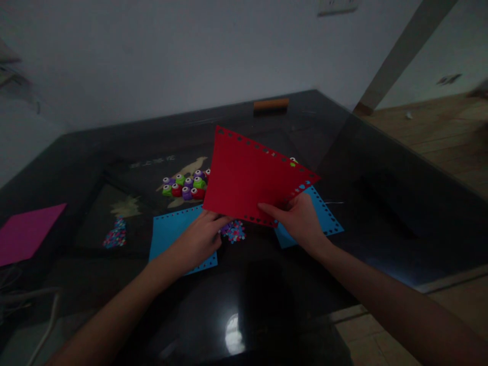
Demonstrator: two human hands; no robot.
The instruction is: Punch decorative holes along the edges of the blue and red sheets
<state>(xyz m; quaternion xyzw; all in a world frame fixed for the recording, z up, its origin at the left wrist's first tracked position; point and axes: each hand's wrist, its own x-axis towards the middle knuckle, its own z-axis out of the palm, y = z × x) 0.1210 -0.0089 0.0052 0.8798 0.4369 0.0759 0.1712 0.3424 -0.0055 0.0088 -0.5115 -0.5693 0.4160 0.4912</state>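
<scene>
Red sheet (247, 180) was held tilted above the dark tabletop (381, 168), both hands pinching its near edge: left hand (200, 239) and right hand (301, 218) fingers closed on it, above blue sheets (170, 229) and confetti (234, 231).

A pale line of lettering shows on the dark table (152, 163) — too blurred to read.

This looks like a room in a home, though the dim light makes it hard to be sure. A glossy dark surface (366, 168) stands against a plain white wall (171, 56) with a socket plate (337, 6) high above it. To the right of the surface runs a wooden plank floor (430, 127).
</scene>
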